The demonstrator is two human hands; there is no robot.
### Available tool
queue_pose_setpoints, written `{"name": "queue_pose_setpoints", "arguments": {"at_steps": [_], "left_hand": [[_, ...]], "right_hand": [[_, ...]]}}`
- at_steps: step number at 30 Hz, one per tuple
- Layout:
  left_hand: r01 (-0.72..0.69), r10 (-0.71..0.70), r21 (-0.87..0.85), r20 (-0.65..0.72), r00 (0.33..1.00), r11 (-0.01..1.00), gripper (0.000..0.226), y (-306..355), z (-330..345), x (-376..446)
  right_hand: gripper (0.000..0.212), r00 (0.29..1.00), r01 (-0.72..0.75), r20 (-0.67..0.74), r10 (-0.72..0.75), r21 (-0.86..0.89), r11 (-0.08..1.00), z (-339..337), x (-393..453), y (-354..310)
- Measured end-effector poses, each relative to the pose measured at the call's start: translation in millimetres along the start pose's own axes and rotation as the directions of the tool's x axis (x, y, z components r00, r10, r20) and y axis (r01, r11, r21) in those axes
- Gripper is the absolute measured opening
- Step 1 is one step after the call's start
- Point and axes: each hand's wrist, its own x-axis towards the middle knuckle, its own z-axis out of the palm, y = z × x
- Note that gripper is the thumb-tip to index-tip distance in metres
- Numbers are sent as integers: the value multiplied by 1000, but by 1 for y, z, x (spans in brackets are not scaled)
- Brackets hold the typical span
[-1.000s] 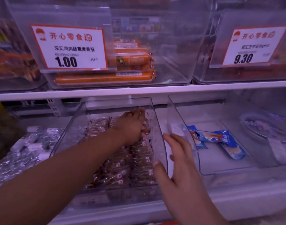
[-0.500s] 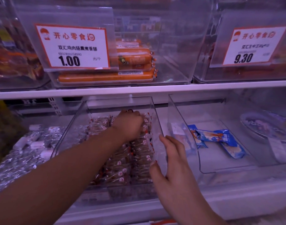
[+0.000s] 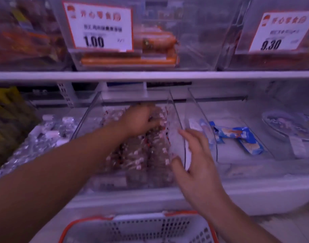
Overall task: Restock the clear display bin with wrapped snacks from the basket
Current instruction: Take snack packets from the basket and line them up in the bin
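Note:
The clear display bin sits on the lower shelf, pulled forward, and holds several wrapped snacks in clear wrappers with red and white marks. My left hand reaches deep into the bin with its fingers curled down around snacks at the back of the pile. My right hand lies against the bin's right wall, fingers straight on the outside and thumb on the near inner side. The white basket with an orange rim shows at the bottom edge; its contents are hidden.
A second clear bin to the right holds blue wrapped bars. Silver wrapped items lie to the left. The upper shelf carries bins with orange sausages and two price signs.
My view has tilted down, which brings the basket into sight. My left hand stays at the back of the bin on the snacks. My right hand has shifted slightly up along the bin's right wall.

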Motion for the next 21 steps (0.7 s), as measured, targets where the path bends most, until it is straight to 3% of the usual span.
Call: {"name": "queue_pose_setpoints", "arguments": {"at_steps": [2, 5, 7, 9, 11, 12, 13, 14, 15, 16, 18, 21], "left_hand": [[-17, -5, -146, -153, 988, 989, 24, 19, -13, -27], [-89, 9, -200, -366, 931, 976, 23, 46, -17, -97], [-185, 95, -162, -448, 889, 969, 19, 62, 0, -161], [-252, 163, -153, -438, 884, 956, 18, 74, 32, -228], [-234, 182, -174, -267, 946, 957, 20, 77, 75, -287], [-167, 149, -186, -106, 983, 968, 21, 74, 98, -311], [-46, 66, -181, 106, 992, 982, 23, 68, 121, -332], [91, -43, -134, 323, 946, 987, 28, 58, 144, -351], [193, -138, -60, 499, 856, 979, 34, 47, 165, -369], [257, -205, 7, 625, 753, 967, 40, 36, 184, -387], [321, -286, 108, 762, 581, 941, 44, 17, 213, -414], [414, -374, 174, 800, 470, 894, 41, 6, 245, -433]], "right_hand": [[52, 997, 46, -60, -46, -12, 999, -7, -10, -2], [44, 983, 142, -114, -146, -44, 989, -13, -33, 3], [37, 982, 181, -49, -183, -40, 983, -10, -59, 14], [28, 981, 150, 132, -142, -48, 988, 3, -91, 33], [24, 906, 36, 423, 35, -159, 987, 23, -129, 62], [25, 800, -27, 576, 168, -246, 969, 34, -150, 81], [28, 647, -84, 696, 312, -341, 936, 45, -171, 102], [34, 483, -109, 762, 431, -437, 893, 55, -190, 123], [40, 351, -103, 779, 520, -520, 848, 63, -207, 144], [47, 263, -78, 762, 591, -594, 801, 70, -221, 162], [61, 209, -58, 676, 707, -713, 699, 85, -241, 188], [76, 231, -148, 564, 793, -785, 601, 117, -271, 213]]}}
